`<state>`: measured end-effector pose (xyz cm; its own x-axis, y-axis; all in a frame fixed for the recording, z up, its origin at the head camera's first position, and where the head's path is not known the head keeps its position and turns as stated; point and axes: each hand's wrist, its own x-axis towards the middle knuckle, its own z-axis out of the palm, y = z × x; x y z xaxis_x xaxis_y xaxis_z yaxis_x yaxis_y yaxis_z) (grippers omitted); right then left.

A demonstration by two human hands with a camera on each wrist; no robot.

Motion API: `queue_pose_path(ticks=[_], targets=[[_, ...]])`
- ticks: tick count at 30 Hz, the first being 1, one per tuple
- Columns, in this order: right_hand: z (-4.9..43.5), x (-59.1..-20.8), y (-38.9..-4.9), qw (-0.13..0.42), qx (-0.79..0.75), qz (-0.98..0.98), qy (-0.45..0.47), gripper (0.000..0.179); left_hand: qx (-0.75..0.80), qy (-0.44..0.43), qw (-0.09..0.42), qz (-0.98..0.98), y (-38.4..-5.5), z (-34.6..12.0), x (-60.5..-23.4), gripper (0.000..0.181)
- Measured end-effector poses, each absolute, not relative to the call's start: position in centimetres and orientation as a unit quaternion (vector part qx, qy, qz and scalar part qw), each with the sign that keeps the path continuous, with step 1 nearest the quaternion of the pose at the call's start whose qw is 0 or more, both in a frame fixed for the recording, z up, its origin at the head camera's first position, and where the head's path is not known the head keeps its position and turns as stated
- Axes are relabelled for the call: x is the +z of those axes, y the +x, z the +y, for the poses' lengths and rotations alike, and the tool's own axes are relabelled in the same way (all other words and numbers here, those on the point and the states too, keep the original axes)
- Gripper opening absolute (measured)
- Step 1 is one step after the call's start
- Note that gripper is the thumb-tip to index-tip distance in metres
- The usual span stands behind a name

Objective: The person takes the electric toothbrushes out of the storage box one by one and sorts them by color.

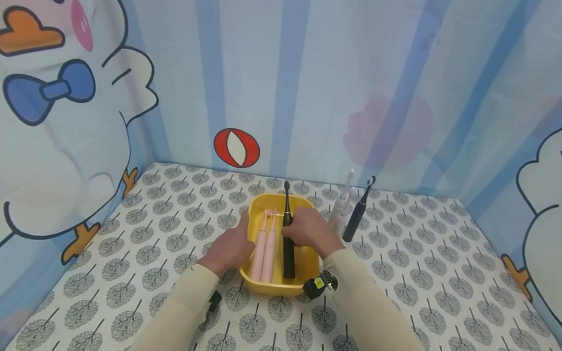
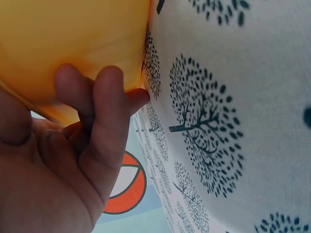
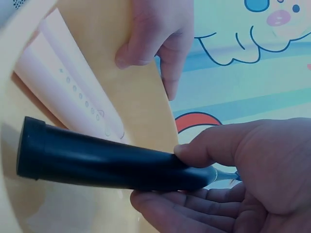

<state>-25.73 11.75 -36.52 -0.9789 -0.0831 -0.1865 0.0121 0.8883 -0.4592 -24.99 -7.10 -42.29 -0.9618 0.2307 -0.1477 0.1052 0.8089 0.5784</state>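
A yellow plastic basin (image 1: pixel 274 289) sits on the patterned tablecloth. My left hand (image 1: pixel 230 248) grips its left rim, thumb on the inside and the fingers (image 2: pixel 109 92) against the outer wall. Two pink electric toothbrushes (image 1: pixel 268 257) lie side by side in the left half of the basin, heads towards the far side. Between thumb and fingers, my right hand (image 1: pixel 309 229) holds a black electric toothbrush (image 3: pixel 107 160) over the basin, brush head pointing away. In the right wrist view its handle passes in front of the pink toothbrush handles (image 3: pixel 68 87).
Right of the basin, another black electric toothbrush (image 1: pixel 355 219) lies on the tablecloth (image 1: pixel 425 253). Beside it are pale toothbrushes (image 1: pixel 341 207), partly hidden by my right hand. A cartoon-printed curtain (image 1: pixel 277 92) hangs behind the table and along both sides.
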Motion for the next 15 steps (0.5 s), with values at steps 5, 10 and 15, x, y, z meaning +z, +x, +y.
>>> queue_pose_path(ticks=[5, 10, 15], targets=[[12.0, -36.2, -25.3, 0.078, -0.238, 0.968, -0.022, 0.019, 0.295, 0.088, 0.109, 0.945, -25.0, -7.1, -42.3, 0.083], [12.2, -35.8, -24.6, 0.054, -0.252, 0.966, -0.028, 0.018, 0.294, 0.087, 0.109, 0.946, -25.0, -7.0, -42.3, 0.084], [12.4, -35.3, -23.8, 0.020, -0.270, 0.962, -0.041, 0.019, 0.290, 0.087, 0.105, 0.947, -25.1, -7.0, -42.3, 0.084]])
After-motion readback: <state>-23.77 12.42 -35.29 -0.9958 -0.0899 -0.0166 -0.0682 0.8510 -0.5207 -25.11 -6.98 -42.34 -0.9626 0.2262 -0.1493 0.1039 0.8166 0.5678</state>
